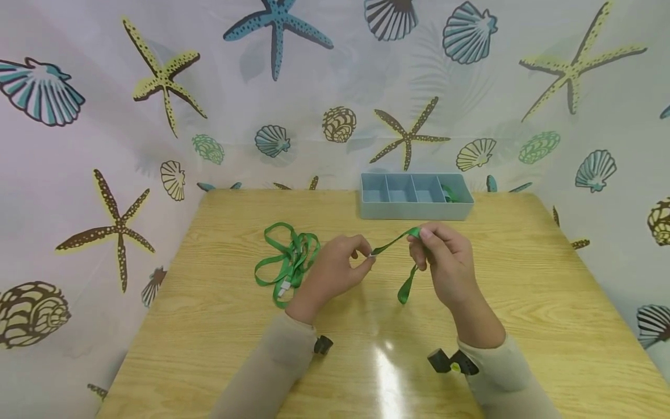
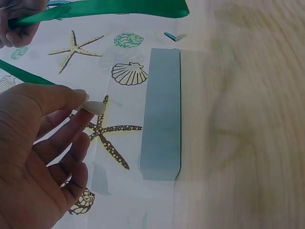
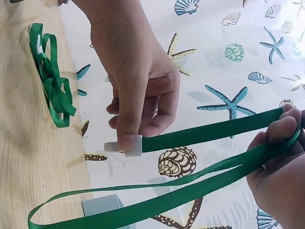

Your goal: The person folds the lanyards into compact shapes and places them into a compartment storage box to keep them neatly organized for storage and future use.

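Ribbed cloth lanyard (image 3: 205, 132) (plastic clip (image 3: 134, 146)), glossy wooden table (image 1: 534, 291)

Bright, glare on tabletop (image 1: 387, 331), soft shadows

Shell-and-starfish cloth (image 1: 345, 70) behind wood-grain table (image 1: 544, 297)

Tray (image 1: 416, 210) on table (image 1: 528, 279), behind, right of lanyard pile (image 1: 296, 263).
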Demonstrator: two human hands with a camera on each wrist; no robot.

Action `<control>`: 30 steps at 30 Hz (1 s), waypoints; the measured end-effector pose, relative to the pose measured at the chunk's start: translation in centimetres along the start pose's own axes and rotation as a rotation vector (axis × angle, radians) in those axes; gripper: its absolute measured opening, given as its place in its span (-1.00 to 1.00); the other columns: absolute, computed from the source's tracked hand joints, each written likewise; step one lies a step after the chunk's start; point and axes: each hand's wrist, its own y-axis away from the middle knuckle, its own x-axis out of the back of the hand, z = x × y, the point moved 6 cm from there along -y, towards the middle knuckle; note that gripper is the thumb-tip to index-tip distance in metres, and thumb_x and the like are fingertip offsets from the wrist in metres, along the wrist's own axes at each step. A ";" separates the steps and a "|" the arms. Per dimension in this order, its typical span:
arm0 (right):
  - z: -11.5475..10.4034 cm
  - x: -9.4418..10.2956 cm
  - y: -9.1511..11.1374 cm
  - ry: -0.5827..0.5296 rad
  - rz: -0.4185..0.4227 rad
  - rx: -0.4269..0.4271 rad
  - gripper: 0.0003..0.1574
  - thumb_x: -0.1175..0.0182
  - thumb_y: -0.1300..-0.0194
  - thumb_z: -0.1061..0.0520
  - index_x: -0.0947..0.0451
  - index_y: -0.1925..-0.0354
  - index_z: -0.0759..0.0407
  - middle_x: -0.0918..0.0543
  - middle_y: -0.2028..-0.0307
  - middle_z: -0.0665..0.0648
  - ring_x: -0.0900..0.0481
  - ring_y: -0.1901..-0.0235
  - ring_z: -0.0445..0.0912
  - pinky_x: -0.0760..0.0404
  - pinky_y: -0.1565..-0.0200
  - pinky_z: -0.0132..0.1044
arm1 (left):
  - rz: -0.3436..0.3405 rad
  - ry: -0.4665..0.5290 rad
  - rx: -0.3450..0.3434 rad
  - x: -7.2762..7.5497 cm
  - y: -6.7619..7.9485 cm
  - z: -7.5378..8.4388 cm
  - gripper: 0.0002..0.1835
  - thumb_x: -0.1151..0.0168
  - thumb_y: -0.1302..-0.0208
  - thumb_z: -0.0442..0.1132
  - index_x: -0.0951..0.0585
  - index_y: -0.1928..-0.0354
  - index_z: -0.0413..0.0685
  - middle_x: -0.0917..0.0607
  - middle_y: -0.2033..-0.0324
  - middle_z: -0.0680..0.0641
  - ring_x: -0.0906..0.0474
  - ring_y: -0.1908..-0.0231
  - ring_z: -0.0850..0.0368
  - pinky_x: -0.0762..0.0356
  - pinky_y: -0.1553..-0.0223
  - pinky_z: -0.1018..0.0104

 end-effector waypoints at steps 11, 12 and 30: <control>0.2 0.3 -0.1 -0.035 0.086 -0.024 -0.57 0.08 -0.67 0.31 -0.72 0.19 0.15 -0.50 0.57 0.00 -0.38 0.56 -0.14 -0.34 0.49 -0.33 | -0.128 0.023 -0.011 -1.6 0.1 0.3 -0.90 -0.41 -0.42 -0.12 -0.68 0.20 0.08 -0.78 0.25 0.02 -0.68 0.21 0.04 -0.61 0.15 0.29; 0.3 0.2 -0.1 -0.036 0.089 -0.028 -0.57 0.08 -0.67 0.31 -0.72 0.19 0.15 -0.52 0.56 0.00 -0.39 0.55 -0.15 -0.34 0.49 -0.33 | -0.128 0.020 -0.018 -1.6 0.0 0.3 -0.90 -0.42 -0.41 -0.12 -0.69 0.20 0.09 -0.78 0.25 0.04 -0.67 0.21 0.05 -0.61 0.14 0.29; 0.6 -0.4 -0.3 0.091 0.112 -0.026 -0.64 -0.02 -0.57 0.43 -0.75 0.10 0.26 -0.82 0.24 -0.05 -0.75 0.16 -0.21 -0.66 -0.06 -0.33 | -0.060 0.203 -0.188 -0.5 -0.5 3.3 -0.36 -0.57 -0.22 0.19 -0.65 -0.28 0.12 -0.72 -0.01 0.10 -0.62 0.01 0.22 -0.63 -0.06 0.34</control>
